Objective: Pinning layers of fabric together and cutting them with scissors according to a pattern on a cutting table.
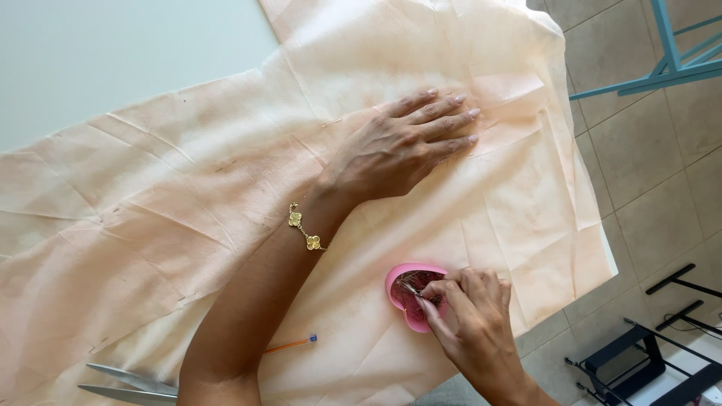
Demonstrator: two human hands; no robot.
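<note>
The right hand (pixel 474 319) has its thumb and fingertips pinched narrowly together over a pink heart-shaped pin dish (pixel 410 297), closing on a thin pin (pixel 411 287) among the heap of pins inside; whether the pin is fully clamped between the fingers is hard to tell, since it is so fine. The dish sits on the near right part of a wide sheet of pale peach fabric (pixel 150 225), just beside the edge where the cloth hangs over the table. The left hand (pixel 406 146) lies flat and spread, palm down, on the fabric above the dish, holding nothing, its fingers stretched toward the right and pressing on a creased patch. A gold bracelet (pixel 304 229) with clover-shaped charms circles the left wrist. Near the bottom, beside the left forearm, an orange pencil with a blue tip (pixel 293 344) lies on the cloth, and the blades of a pair of scissors (pixel 124 383) show at the lower left corner. A bare strip of white table (pixel 113 53) shows at the upper left. To the right is a beige tiled floor (pixel 654 195) with a blue metal frame (pixel 669 60) and a black stand (pixel 647 353) on it.
</note>
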